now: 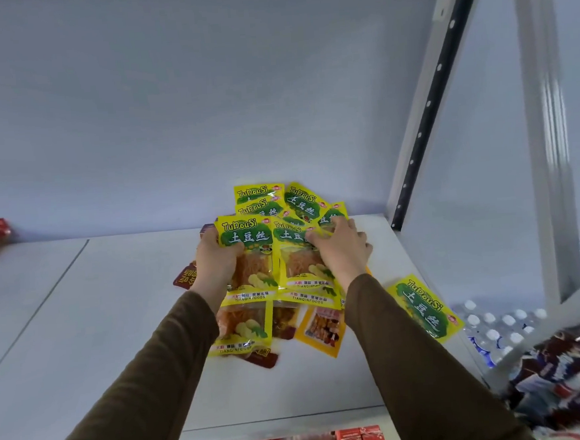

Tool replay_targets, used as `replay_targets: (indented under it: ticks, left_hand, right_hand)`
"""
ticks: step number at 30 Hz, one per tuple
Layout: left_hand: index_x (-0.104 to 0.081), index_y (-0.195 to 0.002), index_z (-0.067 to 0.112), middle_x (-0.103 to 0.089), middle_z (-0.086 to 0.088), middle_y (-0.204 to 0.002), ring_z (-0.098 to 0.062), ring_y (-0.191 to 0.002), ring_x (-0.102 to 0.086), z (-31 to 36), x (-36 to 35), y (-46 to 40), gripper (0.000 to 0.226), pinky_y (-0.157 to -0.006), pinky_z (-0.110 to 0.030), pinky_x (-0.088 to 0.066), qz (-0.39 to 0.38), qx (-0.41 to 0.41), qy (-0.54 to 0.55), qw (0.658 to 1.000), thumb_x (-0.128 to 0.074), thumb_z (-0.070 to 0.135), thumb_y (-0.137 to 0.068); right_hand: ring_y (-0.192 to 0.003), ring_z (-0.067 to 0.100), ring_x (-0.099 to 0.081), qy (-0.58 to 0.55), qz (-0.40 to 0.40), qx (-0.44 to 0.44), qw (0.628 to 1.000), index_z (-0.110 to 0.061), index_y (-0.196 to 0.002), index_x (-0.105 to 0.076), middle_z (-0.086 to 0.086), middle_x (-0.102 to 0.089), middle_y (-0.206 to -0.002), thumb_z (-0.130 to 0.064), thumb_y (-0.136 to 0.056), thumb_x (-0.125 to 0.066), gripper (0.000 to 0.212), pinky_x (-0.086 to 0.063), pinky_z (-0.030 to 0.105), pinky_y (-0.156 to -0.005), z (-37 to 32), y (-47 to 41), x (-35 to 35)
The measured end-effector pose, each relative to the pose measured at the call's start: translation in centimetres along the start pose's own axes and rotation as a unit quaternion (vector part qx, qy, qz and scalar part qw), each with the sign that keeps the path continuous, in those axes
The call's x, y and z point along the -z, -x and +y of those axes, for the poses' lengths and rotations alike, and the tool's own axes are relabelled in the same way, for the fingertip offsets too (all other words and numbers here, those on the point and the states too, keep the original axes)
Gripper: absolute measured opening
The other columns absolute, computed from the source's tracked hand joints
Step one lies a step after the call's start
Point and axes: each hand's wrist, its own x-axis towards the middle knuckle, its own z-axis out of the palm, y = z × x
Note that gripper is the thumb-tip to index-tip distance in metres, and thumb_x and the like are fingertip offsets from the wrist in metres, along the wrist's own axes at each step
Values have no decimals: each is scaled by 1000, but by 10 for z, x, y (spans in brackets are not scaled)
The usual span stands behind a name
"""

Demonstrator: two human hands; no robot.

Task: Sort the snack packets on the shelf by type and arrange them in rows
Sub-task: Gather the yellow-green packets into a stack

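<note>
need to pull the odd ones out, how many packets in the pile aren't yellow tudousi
3 visible: dark red packet left of the left hand, another at the pile's front, orange packet front right. More may be buried.

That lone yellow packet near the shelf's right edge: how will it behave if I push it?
The lone yellow packet looks thin and flat, so probably light and floppy. Its glossy film may slide easily on the smooth white shelf, and being near the edge, it could slip off.

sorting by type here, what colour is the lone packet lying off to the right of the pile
Yellow with a green patch bearing white characters, like the packets in the pile; the lone packet shows in the head view.
</note>
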Motion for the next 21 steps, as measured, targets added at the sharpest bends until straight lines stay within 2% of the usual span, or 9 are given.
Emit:
replay_targets:
  ticks: [4,6,8,13,15,16,18,21]
  left_hand:
    - [-55,-119,15,-67,-6,-111,-28,-99,-66,1,2,-4,24,-71,-37,-56,-20,-11,-64,998,-67,16,-97]
    - [-55,-118,16,-65,-6,-111,-28,-99,-63,1,2,-6,24,-65,-32,-49,-10,-16,-79,997,-68,18,-97]
    - [-55,-121,15,-66,-7,-112,-28,-98,-63,1,0,-6,27,-66,-30,-46,1,-12,-62,998,-67,15,-97]
    - [-58,-125,16,-68,-2,-109,-25,-98,-66,-1,-1,-3,27,-58,-22,-43,20,13,-2,1000,-64,12,-99]
    - [-60,-128,17,-69,0,-110,-21,-96,-68,0,-1,-2,29,-55,-19,-47,17,22,18,999,-64,13,-99]
    - [-60,-131,17,-70,-1,-113,-20,-95,-69,1,-1,-3,32,-57,-21,-52,11,31,33,999,-64,14,-100]
    - [-62,-132,17,-73,-4,-116,-24,-97,-72,3,0,-4,32,-71,-35,-63,-1,56,64,996,-64,15,-100]
    - [-69,-114,19,-77,-5,-104,-28,-93,-75,5,3,-3,15,-81,-47,-64,6,72,118,990,-66,16,-99]
  right_hand:
    - [-127,38,-45,-41,29,7,999,-19,-142,-46,11,-56,-139,-46,-86,-72,68,-32,47,-108,-5,-5,6]
    - [-128,36,-43,-31,43,27,998,-19,-140,-49,10,-59,-135,-41,-88,-71,61,-31,45,-108,-7,-4,6]
    - [-127,36,-46,-9,56,43,997,-20,-140,-49,10,-58,-136,-41,-88,-69,60,-31,45,-107,-8,-2,5]
    - [-126,36,-53,-55,2,8,998,-19,-149,-30,12,-57,-136,-53,-79,-79,92,-39,48,-105,-9,-8,5]
    - [-123,36,-58,-90,-27,1,996,-17,-147,-29,11,-62,-133,-46,-80,-81,90,-43,47,-103,-8,-13,5]
    - [-121,37,-59,-113,-35,-2,993,-17,-146,-30,10,-63,-131,-41,-81,-82,86,-45,44,-99,-9,-15,5]
    - [-118,36,-61,-152,-29,-3,988,-17,-143,-34,10,-63,-130,-29,-85,-80,75,-44,35,-86,-10,-18,4]
    - [-110,27,-63,-203,-1,12,979,-19,-145,-36,6,-57,-143,-19,-93,-71,63,-41,29,-79,-13,-22,5]
